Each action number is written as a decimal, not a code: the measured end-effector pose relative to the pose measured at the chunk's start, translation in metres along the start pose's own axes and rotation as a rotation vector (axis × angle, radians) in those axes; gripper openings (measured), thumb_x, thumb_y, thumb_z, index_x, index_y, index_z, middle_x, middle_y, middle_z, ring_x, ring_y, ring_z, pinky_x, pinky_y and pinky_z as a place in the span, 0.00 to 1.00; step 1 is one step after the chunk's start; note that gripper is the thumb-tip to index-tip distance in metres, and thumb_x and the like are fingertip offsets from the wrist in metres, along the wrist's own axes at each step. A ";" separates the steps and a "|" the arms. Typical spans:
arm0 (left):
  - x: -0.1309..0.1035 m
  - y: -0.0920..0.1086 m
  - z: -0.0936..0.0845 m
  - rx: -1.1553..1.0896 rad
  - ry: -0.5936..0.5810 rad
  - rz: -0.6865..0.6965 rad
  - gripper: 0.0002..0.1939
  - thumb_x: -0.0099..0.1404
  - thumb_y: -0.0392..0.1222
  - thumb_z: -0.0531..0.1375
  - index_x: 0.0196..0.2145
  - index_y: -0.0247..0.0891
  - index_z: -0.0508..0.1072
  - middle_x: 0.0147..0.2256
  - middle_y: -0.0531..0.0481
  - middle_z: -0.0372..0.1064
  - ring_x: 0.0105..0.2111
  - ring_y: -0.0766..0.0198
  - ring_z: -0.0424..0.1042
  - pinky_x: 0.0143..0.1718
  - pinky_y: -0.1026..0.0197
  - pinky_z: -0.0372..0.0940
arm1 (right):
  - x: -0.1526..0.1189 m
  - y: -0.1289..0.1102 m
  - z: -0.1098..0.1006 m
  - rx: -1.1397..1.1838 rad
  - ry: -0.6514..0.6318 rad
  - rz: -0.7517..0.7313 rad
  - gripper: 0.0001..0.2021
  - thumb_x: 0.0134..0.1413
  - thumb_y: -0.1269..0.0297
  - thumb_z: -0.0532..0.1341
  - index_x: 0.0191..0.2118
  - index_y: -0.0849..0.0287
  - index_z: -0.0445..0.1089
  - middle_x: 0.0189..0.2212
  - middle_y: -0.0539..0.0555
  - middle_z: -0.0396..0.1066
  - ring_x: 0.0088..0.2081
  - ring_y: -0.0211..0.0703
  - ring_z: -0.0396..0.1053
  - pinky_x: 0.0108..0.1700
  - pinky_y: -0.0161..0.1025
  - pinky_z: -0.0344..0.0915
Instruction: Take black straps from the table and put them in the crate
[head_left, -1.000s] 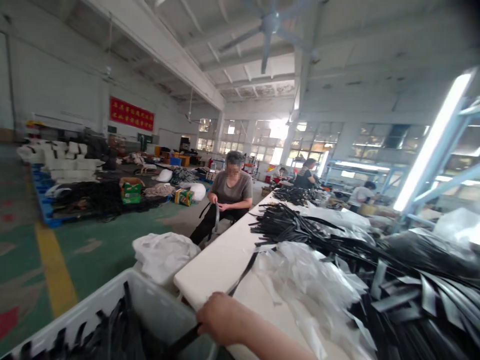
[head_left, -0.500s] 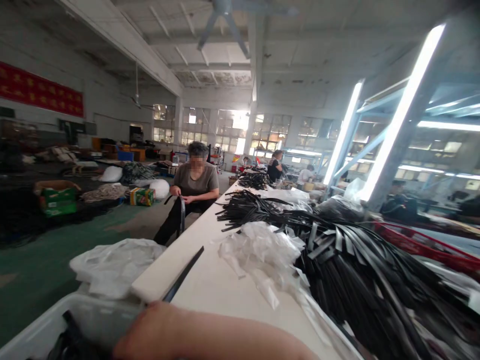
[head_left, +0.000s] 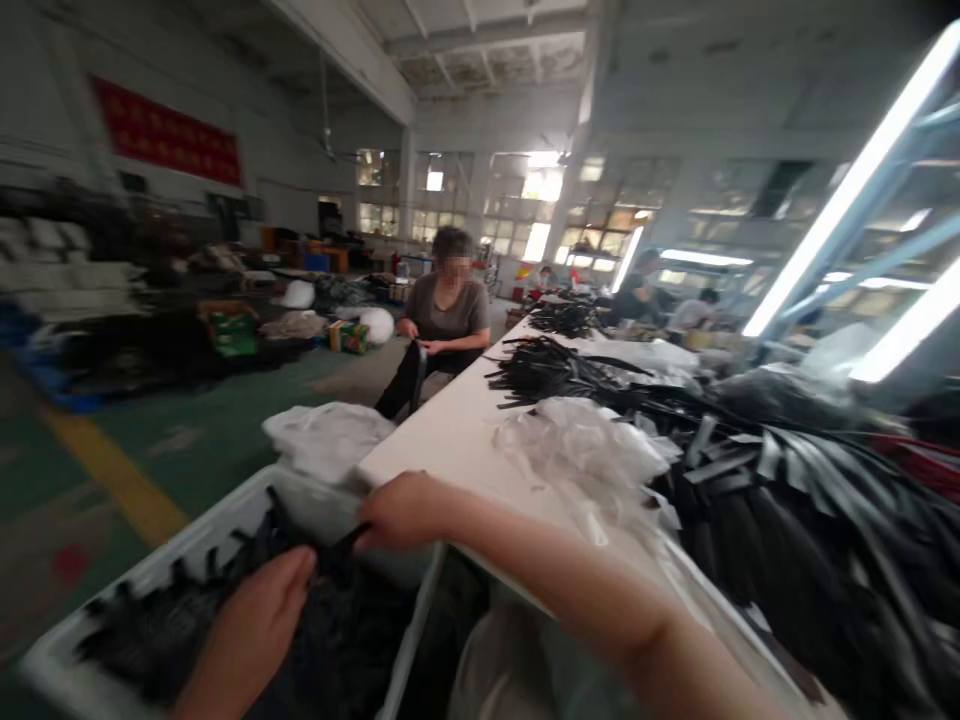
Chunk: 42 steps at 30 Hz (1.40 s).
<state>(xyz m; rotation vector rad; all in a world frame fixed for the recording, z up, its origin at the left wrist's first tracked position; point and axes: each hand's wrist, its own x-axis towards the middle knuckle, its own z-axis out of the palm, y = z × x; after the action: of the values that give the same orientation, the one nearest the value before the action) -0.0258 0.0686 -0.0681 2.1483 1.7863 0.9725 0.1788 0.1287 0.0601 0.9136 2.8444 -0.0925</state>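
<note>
Over the white plastic crate (head_left: pixel 431 600), my right hand (head_left: pixel 401 510) is closed around a dark strip (head_left: pixel 349 540), most likely one of the black straps. Its visible length slants down and left toward my left hand (head_left: pixel 262 610). That hand is inside the crate's near part, fingers pressed together, with the tips close to the strip. Whether they pinch it is blurred. Below both hands, a heap of black straps (head_left: pixel 172 610) fills much of the crate, several ends poking up along its far left side.
To the right runs a long white table (head_left: pixel 442 430), bearing crumpled clear plastic (head_left: pixel 585 440) and a large pile of black straps (head_left: pixel 787 560). A white plastic bag (head_left: pixel 326 435) lies beyond the crate. A co-worker (head_left: pixel 450 310) sits at the table's left side, holding a strap.
The view has swung left and down. My right hand has come off the table edge to above the crate, the black strip from the table apparently with it. My left hand has come into view.
</note>
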 end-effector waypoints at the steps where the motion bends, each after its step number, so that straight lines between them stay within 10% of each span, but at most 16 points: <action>1: -0.001 0.004 -0.011 -0.014 -0.044 -0.036 0.15 0.67 0.44 0.46 0.27 0.42 0.68 0.27 0.49 0.72 0.29 0.58 0.72 0.31 0.58 0.64 | -0.005 0.006 -0.003 0.006 0.037 0.020 0.13 0.63 0.56 0.59 0.36 0.58 0.77 0.35 0.57 0.79 0.36 0.50 0.76 0.32 0.37 0.65; 11: 0.037 0.045 -0.042 -0.136 -0.180 0.039 0.17 0.66 0.45 0.47 0.20 0.41 0.61 0.20 0.54 0.62 0.24 0.62 0.64 0.28 0.61 0.59 | 0.024 -0.013 0.014 0.296 0.162 -0.052 0.09 0.62 0.63 0.60 0.34 0.59 0.77 0.27 0.52 0.75 0.30 0.40 0.69 0.32 0.34 0.56; 20: 0.004 -0.020 -0.070 -0.083 0.310 -0.192 0.24 0.70 0.52 0.42 0.52 0.33 0.64 0.51 0.33 0.66 0.54 0.49 0.65 0.59 0.45 0.57 | 0.104 -0.052 0.039 0.620 0.254 0.129 0.12 0.60 0.71 0.56 0.28 0.67 0.73 0.20 0.52 0.69 0.25 0.37 0.63 0.29 0.34 0.55; 25: -0.015 -0.053 -0.072 -0.127 0.190 -0.164 0.25 0.68 0.59 0.44 0.35 0.39 0.72 0.37 0.44 0.74 0.45 0.53 0.71 0.49 0.53 0.65 | 0.112 -0.089 0.039 0.833 0.165 0.022 0.12 0.59 0.71 0.56 0.25 0.63 0.70 0.18 0.46 0.66 0.22 0.32 0.62 0.27 0.29 0.56; 29: -0.019 -0.062 -0.068 -0.141 0.156 -0.232 0.28 0.68 0.60 0.41 0.17 0.42 0.58 0.17 0.54 0.57 0.22 0.62 0.61 0.26 0.59 0.59 | 0.088 -0.081 0.035 0.947 -0.017 -0.063 0.10 0.56 0.74 0.58 0.24 0.62 0.69 0.17 0.46 0.68 0.20 0.32 0.63 0.25 0.29 0.59; 36: -0.005 -0.040 -0.053 -0.192 0.039 -0.164 0.28 0.68 0.59 0.45 0.17 0.41 0.59 0.17 0.55 0.58 0.22 0.64 0.60 0.27 0.61 0.57 | 0.067 -0.061 0.034 1.000 -0.030 0.076 0.13 0.61 0.70 0.55 0.24 0.60 0.65 0.13 0.42 0.58 0.13 0.30 0.55 0.19 0.29 0.56; 42: 0.008 -0.046 -0.049 -0.195 0.132 -0.206 0.27 0.67 0.60 0.43 0.27 0.39 0.71 0.30 0.46 0.74 0.34 0.57 0.71 0.41 0.57 0.67 | 0.106 -0.071 0.041 0.927 0.105 0.144 0.14 0.61 0.70 0.57 0.23 0.60 0.65 0.16 0.45 0.62 0.19 0.35 0.62 0.28 0.35 0.63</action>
<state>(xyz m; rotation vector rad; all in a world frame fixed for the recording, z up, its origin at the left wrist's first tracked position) -0.0907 0.0755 -0.0517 1.7835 1.8407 1.2031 0.0570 0.1273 0.0033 1.2649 2.7620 -1.4602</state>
